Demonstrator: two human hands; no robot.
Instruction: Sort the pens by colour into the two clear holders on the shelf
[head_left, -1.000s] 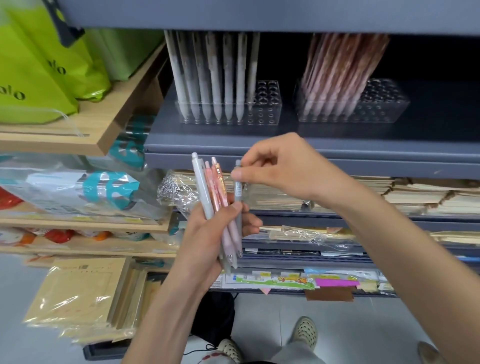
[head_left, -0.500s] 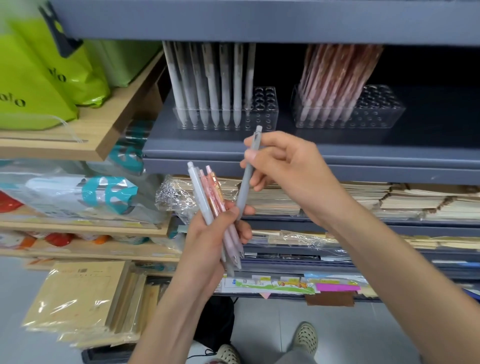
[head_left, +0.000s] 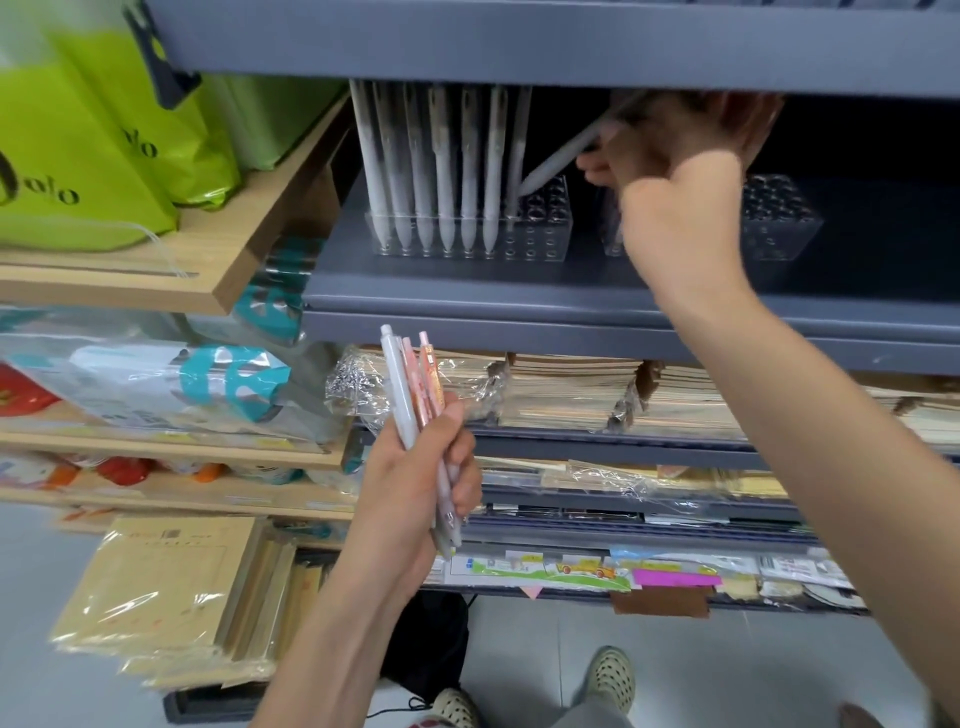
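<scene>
Fingers (head_left: 597, 167) of the right hand (head_left: 675, 171) pinch the upper end of a grey pen (head_left: 561, 155), which slants down to the left with its tip over the empty holes at the right end of the left holder (head_left: 540, 244); motion blur makes it impossible to tell whether the tip touches the holder. That holder stands near the front edge of the grey shelf (head_left: 519, 301), toward its left end, with a row of pale pens (head_left: 441, 171) upright in it. The right holder (head_left: 779, 228) sits beside it, largely hidden behind the right hand. Below the shelf's front edge, the left hand (head_left: 410, 499) is wrapped round a bundle of pens (head_left: 410, 379), one pale, the others pink and orange, their clicker ends pointing up.
</scene>
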